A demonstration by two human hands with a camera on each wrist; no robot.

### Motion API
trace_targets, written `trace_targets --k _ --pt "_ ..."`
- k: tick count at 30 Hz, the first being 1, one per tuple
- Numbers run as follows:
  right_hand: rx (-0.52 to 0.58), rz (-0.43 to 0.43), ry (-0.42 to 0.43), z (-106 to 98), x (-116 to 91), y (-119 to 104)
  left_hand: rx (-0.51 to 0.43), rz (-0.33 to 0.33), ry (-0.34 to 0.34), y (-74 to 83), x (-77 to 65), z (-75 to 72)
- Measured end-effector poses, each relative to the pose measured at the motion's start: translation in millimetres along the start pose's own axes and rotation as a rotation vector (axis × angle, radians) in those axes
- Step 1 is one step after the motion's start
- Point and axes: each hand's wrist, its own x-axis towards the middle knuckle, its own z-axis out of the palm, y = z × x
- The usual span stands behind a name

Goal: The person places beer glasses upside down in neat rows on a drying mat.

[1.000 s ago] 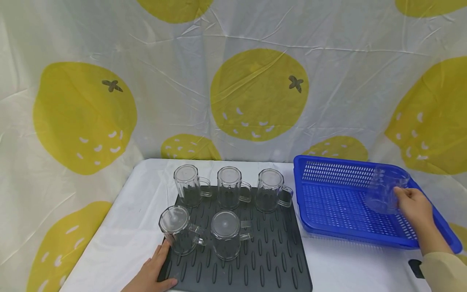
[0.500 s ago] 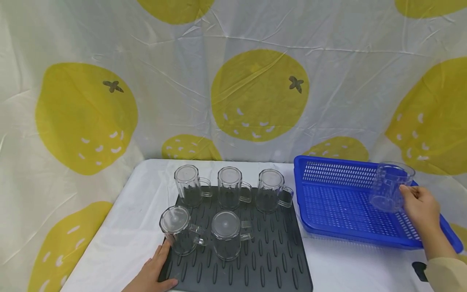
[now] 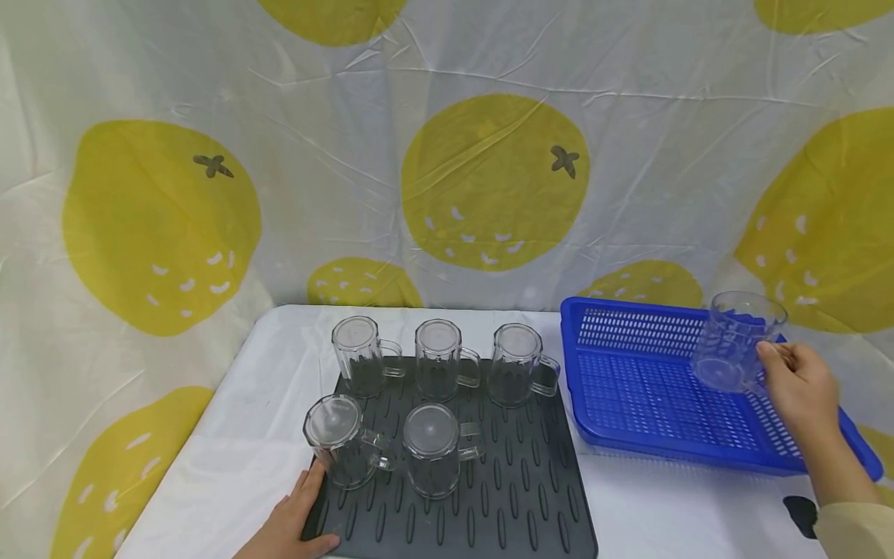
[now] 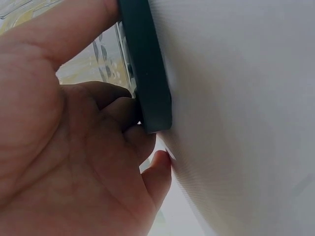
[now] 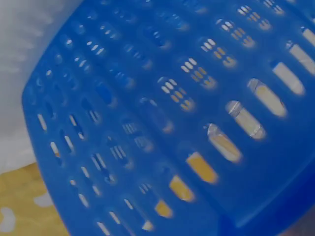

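Note:
My right hand (image 3: pixel 803 388) grips a clear glass mug (image 3: pixel 729 341) by its handle above the right part of a blue plastic basket (image 3: pixel 615 388). The mug's mouth points up, with a slight tilt. In the right wrist view only the slotted basket wall (image 5: pixel 187 123) shows, without hand or mug. My left hand (image 3: pixel 289 520) rests at the near left corner of a dark ridged drying mat (image 3: pixel 517 497), thumb and fingers spread apart and touching its edge. Several glass mugs (image 3: pixel 432 446) stand upside down on the mat, handles to the right. The left wrist view shows the mat's edge (image 4: pixel 147 73) against these fingers (image 4: pixel 120 110).
A white cloth (image 3: pixel 223 435) covers the table. Behind it hangs a pale curtain (image 3: pixel 335 171) with yellow fruit prints. A small black object (image 3: pixel 799 516) lies by my right sleeve (image 3: pixel 855 532). The near left mug (image 3: pixel 338 439) stands close to my left fingers.
My right hand has lifted the mug from low in the basket, first up and slightly right, then further up and a little left. The left hand and the mugs on the mat stay put.

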Motion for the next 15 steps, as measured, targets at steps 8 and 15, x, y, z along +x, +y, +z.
trace_targets --k 8,15 --pt "0.138 -0.082 0.047 -1.0 -6.7 -15.7 -0.021 0.024 -0.01 -2.6 0.9 -0.1" --pt "0.229 -0.182 0.011 -1.8 -17.7 -32.6 -0.025 0.033 -0.01 -2.4 0.4 -0.8"
